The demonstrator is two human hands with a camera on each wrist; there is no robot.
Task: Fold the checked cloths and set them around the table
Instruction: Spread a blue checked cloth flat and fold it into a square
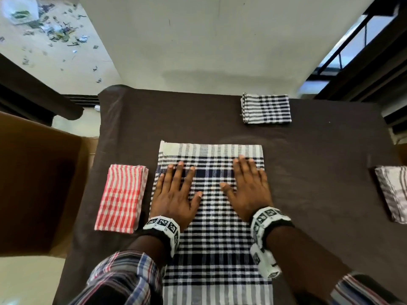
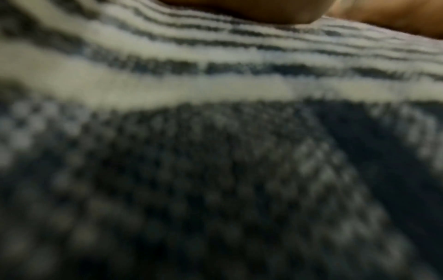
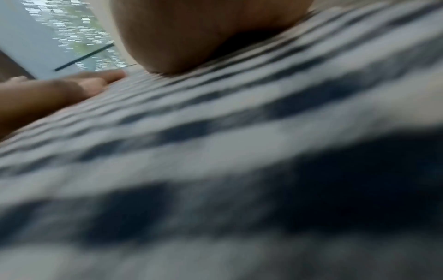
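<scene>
A long navy-and-white checked cloth (image 1: 211,238) lies flat down the middle of the dark brown table (image 1: 319,164), its near end hanging over the front edge. My left hand (image 1: 176,190) and right hand (image 1: 248,183) both press flat on it, fingers straight and spread. Both wrist views show only the blurred weave of the cloth (image 2: 215,151) (image 3: 239,151) up close. A folded red-and-white checked cloth (image 1: 122,198) lies left of it. A folded navy checked cloth (image 1: 266,108) sits at the far edge. A folded grey checked cloth (image 1: 394,192) lies at the right edge.
An open cardboard box (image 1: 39,186) stands left of the table. A white wall (image 1: 209,40) rises behind the far edge. Debris litters the floor (image 1: 50,29) at upper left. A dark railing (image 1: 356,34) is at upper right.
</scene>
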